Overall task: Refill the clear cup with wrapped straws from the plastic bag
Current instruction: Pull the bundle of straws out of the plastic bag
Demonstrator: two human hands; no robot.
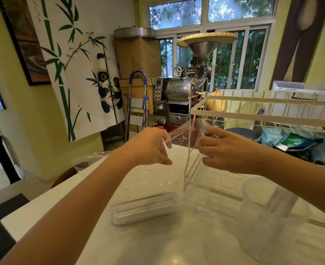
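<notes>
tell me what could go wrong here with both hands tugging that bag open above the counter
The left hand and right hand pinch the clear plastic bag at its mouth, so a sharp pull might tear it. The wrapped straws lie in the bag's lower end on the counter; lifting could spill them. The clear cup stands under the right forearm, so a dropped elbow might knock it over.
</notes>
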